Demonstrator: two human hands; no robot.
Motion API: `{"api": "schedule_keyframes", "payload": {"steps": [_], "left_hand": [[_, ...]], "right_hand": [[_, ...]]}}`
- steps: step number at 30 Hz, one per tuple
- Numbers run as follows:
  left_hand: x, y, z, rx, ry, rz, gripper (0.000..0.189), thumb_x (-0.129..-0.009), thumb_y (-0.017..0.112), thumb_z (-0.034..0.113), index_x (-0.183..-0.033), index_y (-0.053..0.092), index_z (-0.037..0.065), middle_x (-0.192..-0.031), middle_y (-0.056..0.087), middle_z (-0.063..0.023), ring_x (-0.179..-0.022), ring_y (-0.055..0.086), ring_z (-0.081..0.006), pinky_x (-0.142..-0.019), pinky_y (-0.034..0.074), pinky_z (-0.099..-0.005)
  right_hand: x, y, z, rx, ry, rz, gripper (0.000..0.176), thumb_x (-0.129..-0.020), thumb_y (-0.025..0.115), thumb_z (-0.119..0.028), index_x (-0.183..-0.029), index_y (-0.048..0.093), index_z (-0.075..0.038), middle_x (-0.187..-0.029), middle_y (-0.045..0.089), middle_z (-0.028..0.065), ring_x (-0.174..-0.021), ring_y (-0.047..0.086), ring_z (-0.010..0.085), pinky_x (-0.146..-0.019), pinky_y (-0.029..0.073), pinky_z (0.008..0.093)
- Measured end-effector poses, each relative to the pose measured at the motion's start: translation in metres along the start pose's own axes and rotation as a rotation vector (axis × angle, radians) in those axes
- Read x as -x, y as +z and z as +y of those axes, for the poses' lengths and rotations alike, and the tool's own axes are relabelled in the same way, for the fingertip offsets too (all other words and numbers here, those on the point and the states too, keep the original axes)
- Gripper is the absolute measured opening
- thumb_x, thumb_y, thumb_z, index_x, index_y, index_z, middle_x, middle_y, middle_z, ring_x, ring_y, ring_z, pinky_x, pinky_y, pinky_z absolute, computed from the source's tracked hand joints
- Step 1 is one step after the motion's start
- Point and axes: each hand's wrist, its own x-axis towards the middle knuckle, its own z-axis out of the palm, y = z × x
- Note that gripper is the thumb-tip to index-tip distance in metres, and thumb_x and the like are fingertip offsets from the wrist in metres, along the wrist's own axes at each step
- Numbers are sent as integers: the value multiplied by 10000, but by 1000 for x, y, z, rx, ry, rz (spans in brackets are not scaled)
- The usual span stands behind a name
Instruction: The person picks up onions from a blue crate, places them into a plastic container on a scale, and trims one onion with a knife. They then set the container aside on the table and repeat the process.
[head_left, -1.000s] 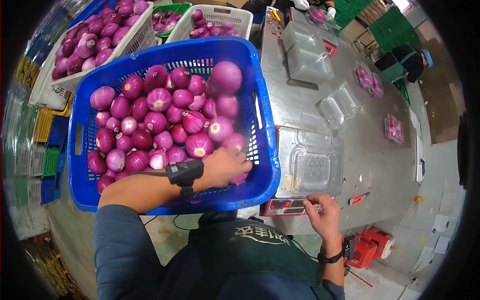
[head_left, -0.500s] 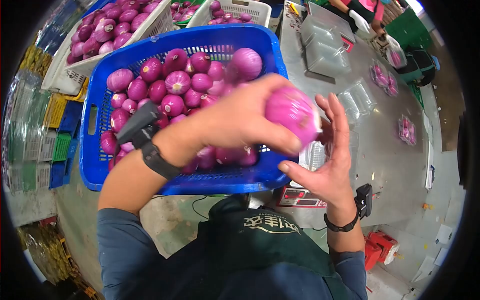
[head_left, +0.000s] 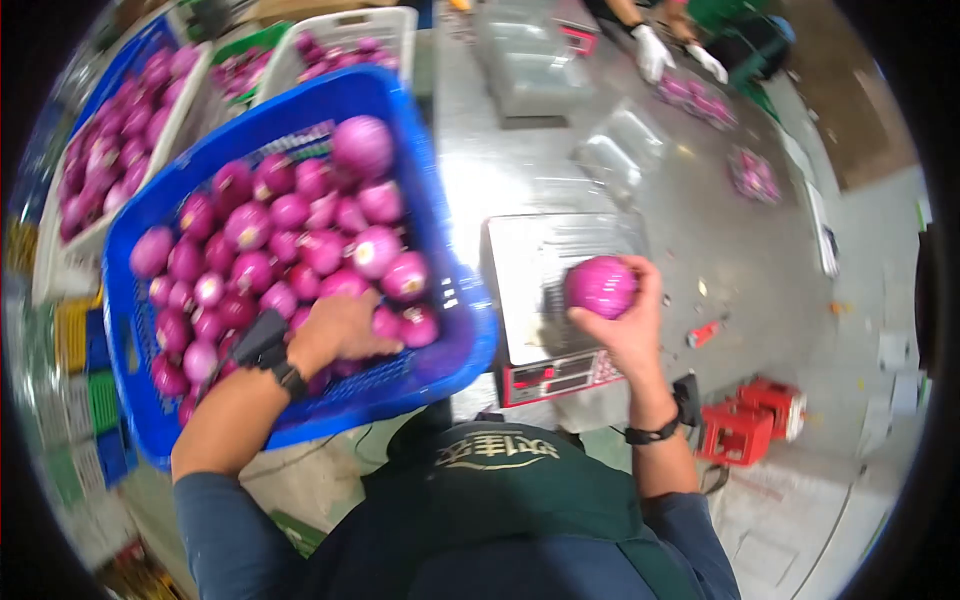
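Observation:
My right hand (head_left: 628,325) grips a peeled red onion (head_left: 600,286) above the clear plastic tray (head_left: 560,270) that lies on the weighing scale (head_left: 548,378). My left hand (head_left: 340,328) reaches into the blue crate (head_left: 455,345) and rests on the red onions (head_left: 290,250) near its front right corner; whether its fingers close around one is hidden. A black device is strapped to my left wrist, and a dark band circles my right wrist.
White crates of onions (head_left: 100,150) stand behind the blue crate. Stacks of clear trays (head_left: 530,60) and filled packs (head_left: 752,175) lie on the steel table (head_left: 720,260). Another person's gloved hands (head_left: 655,50) work at the far end. A red object (head_left: 755,430) sits on the floor.
The onion passed from my left hand to my right hand, which now holds it over the scale. My left hand went back down into the blue crate.

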Motion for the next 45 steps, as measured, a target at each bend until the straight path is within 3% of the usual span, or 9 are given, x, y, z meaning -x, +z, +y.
{"api": "schedule_keyframes", "payload": {"steps": [7, 16, 20, 25, 29, 35, 40, 42, 45], "left_hand": [[-10, 23, 15, -168, -57, 29, 855, -676, 828, 636, -1237, 605, 30, -935, 749, -205, -875, 741, -394, -772, 587, -494], [14, -38, -7, 497, -188, -6, 805, -708, 831, 427, -1327, 604, -37, -984, 756, -233, -918, 759, -356, -848, 588, -423], [32, -44, -12, 492, -199, 61, 769, -712, 835, 395, -1317, 614, -24, -940, 758, -215, -856, 764, -330, -818, 593, -402], [36, -7, -25, 267, -142, -40, 826, -679, 836, 454, -1329, 616, -4, -1053, 740, -264, -1038, 728, -381, -936, 556, -432], [31, -3, -22, 187, -111, -84, 857, -660, 838, 476, -1331, 614, -8, -1096, 731, -281, -1077, 714, -395, -965, 544, -439], [27, -9, -26, 353, -124, -99, 842, -693, 847, 462, -1343, 600, -13, -1069, 747, -242, -959, 754, -348, -892, 582, -431], [39, -12, -27, 424, -151, -51, 830, -745, 871, 419, -1382, 566, -17, -1092, 738, -223, -896, 758, -294, -768, 617, -412], [32, 1, -30, 122, -49, 20, 860, -766, 827, 534, -1373, 579, -22, -1136, 723, -265, -1001, 736, -360, -890, 578, -448], [29, 0, -15, 132, -51, -37, 891, -770, 790, 620, -1357, 596, -22, -1150, 714, -280, -1075, 703, -398, -964, 534, -448]], "right_hand": [[6, -3, 14, 338, 10, -24, 856, -692, 944, -280, -1349, 466, -9, -1281, 551, 195, -1189, 593, 341, -1020, 503, 429], [8, -61, 39, -180, 142, 190, 387, -951, 770, -211, -1244, 636, 3, -1178, 676, 129, -1019, 658, 143, -859, 552, 288], [10, -55, 45, -32, -79, 150, 514, -869, 838, -241, -1282, 640, -8, -1161, 683, 111, -1032, 666, 174, -841, 556, 300], [9, -40, 43, 228, -241, -33, 737, -738, 901, -305, -1384, 630, -75, -1378, 582, 186, -1308, 540, 392, -1102, 449, 462], [3, -38, 49, 281, -137, -7, 709, -751, 907, -269, -1381, 642, -78, -1429, 571, 161, -1259, 589, 338, -1008, 532, 416], [10, -41, 55, 251, -473, 293, 106, -815, 844, -89, -893, 786, -48, -871, 736, 103, -844, 711, 261, -770, 571, 367], [33, -74, 54, 90, -202, 155, 90, -885, 783, -53, -904, 740, 24, -897, 727, 92, -840, 678, 180, -776, 540, 319], [40, -104, 47, -92, 174, 2, 135, -935, 746, -83, -989, 718, 37, -894, 675, 44, -779, 627, 129, -733, 491, 253], [46, -151, 43, -301, 254, -150, 224, -971, 700, -114, -1158, 677, 8, -941, 695, 70, -783, 647, 142, -717, 516, 271]]}}
